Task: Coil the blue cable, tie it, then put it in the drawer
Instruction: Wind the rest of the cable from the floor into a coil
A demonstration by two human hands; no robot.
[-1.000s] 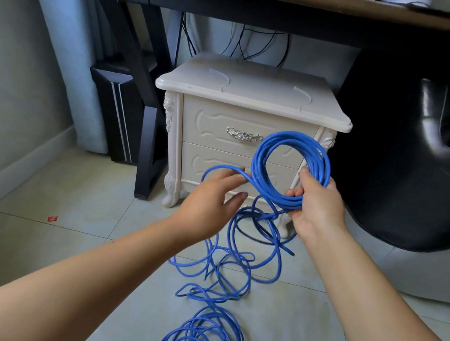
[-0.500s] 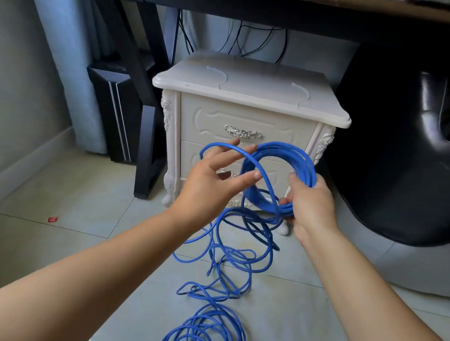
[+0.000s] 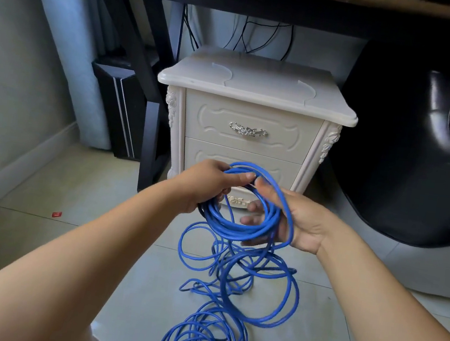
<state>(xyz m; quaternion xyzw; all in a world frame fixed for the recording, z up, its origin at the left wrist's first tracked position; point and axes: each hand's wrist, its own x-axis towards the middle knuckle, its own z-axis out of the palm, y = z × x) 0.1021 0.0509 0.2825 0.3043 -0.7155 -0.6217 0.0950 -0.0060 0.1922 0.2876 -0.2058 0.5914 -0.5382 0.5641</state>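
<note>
Pale tiles (image 3: 64, 249) under looping blue cable (image 3: 229, 226), left hand (image 3: 204, 185) gripping it, right hand (image 3: 308, 227) spread, cream nightstand (image 3: 257, 88) behind

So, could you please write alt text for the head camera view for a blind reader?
A person's left hand grips a half-coiled blue cable while the right hand supports its loops, before a cream nightstand with closed drawers. More cable lies loose on the floor.

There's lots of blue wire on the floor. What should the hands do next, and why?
Probably draw up one more loop: the left hand grips the coil, the right hand lies open against it, and much loose cable lies on the floor.
</note>
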